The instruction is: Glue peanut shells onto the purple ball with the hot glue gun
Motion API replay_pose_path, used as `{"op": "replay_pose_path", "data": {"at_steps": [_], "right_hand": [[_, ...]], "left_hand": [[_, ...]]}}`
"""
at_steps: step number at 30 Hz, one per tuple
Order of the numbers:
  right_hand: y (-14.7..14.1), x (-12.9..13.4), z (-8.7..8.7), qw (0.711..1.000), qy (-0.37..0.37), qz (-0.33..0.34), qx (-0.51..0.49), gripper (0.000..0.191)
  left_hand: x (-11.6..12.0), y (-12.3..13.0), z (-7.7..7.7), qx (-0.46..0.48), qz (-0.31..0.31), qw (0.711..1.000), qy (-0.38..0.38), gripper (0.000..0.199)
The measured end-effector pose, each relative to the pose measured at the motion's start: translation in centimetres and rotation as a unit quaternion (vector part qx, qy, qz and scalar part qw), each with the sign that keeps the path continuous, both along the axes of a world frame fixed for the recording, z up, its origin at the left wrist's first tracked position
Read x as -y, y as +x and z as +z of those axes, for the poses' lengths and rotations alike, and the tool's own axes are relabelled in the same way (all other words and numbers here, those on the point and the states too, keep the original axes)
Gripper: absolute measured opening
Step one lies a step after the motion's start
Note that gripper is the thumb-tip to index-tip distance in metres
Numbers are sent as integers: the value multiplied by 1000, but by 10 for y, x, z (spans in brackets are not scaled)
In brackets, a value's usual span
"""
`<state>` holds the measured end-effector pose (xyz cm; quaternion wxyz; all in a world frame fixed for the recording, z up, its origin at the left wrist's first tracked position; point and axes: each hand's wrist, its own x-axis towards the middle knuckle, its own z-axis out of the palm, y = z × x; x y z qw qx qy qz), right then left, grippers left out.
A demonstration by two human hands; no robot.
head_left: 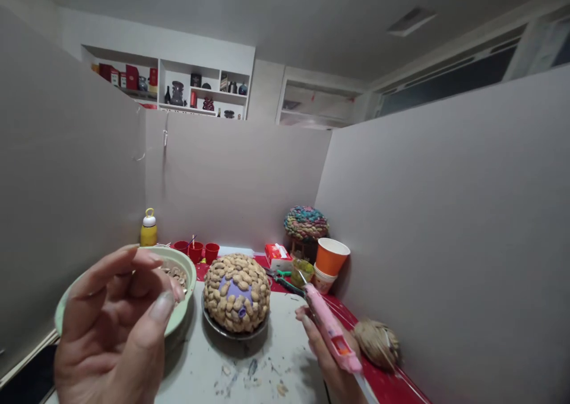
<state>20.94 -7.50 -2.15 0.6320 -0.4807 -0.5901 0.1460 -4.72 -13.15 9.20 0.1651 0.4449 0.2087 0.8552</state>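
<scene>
Shows the covering of a peanut ball, taken as landmark and seated in a dark bowl on the bench. Judging by the bare purple patch on the near face, appears to be a gluing step, paused between placements, with most of the visible side covered. Would seem to call next for a single peanut, a little glue on the patch and a light press, keeping fingertips clear of the probably hot nozzle.

Right of the ball: right grip, closed around a pink glue gun, nozzle pointing forward past the ball and apart from it. Left of the ball and nearer the viewer: left grip, raised with fingers curled, thumb and index fingertip apart, no peanut discernible between. Behind this grip, also left of the ball: green basin with loose shell-like pieces. Places the ball between both grips, farther forward than either, touching neither. Beyond the ball, to its right: pliers and an orange cup. Farther right: a twine bundle.
</scene>
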Motion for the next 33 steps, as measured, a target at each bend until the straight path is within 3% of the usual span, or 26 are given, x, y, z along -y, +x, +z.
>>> {"op": "replay_pose_path", "data": {"at_steps": [5, 9, 13, 17, 19, 22, 25, 28, 33], "right_hand": [[12, 4, 5, 998, 39, -6, 56, 32], [18, -2, -4, 992, 64, 4, 110, 24], [15, -9, -16, 990, 72, 20, 118, 13], [16, -11, -19, 989, 74, 30, 126, 9], [17, -11, -19, 989, 73, 33, 125, 9], [17, -10, -18, 991, 62, 29, 113, 11], [15, -9, -20, 994, 41, 7, 104, 16], [13, -9, -21, 994, 39, 30, 102, 15], [13, -10, -25, 996, 31, 12, 87, 18]], "left_hand": [[7, 7, -1, -42, -26, 998, 25, 42], [-5, 9, -13, -149, 9, 989, 4, 34], [-26, 5, -32, -309, 39, 947, -82, 30], [-37, -7, -48, -374, 51, 915, -143, 30], [-37, -18, -49, -389, 71, 905, -159, 28], [-37, -39, -36, -419, 95, 880, -202, 27], [-43, -61, -16, -471, 85, 837, -264, 30], [-57, -85, -2, -526, 59, 778, -337, 36], [-96, -123, -4, -641, 55, 651, -403, 48]]}}
